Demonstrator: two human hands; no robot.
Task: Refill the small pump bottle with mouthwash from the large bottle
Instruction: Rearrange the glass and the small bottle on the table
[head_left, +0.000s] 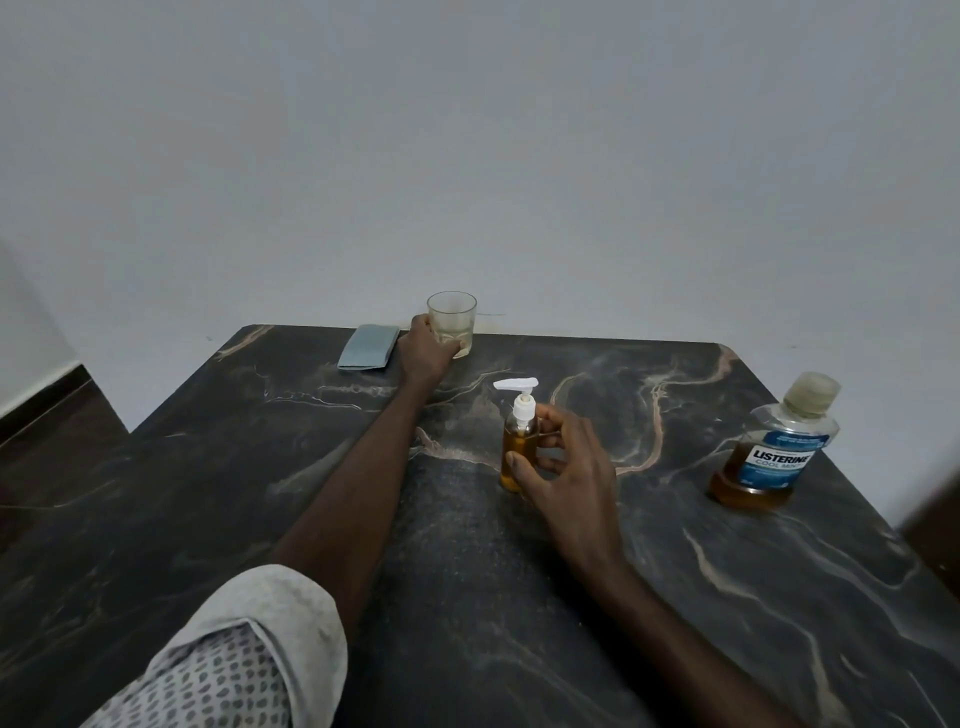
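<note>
Just above the middle of the frame, the left hand (426, 349) is stretched to the far edge of the dark marbled surface (727, 571), its fingers wrapped around the lower part of a clear glass (452, 323) that stands upright there. Just left of that hand lies a folded grey cloth (368, 347). Near the centre of the frame stands the small pump bottle (518, 436), upright, its white pump head on and its body filled with amber liquid. The right hand (561, 467) is curled loosely about it from the right, thumb in front and fingertips at the bottle's side; whether it truly grips or only touches I cannot tell. At the right of the frame, well apart from both hands, the large bottle (776, 447) of mouthwash stands capped, amber liquid low inside.
</note>
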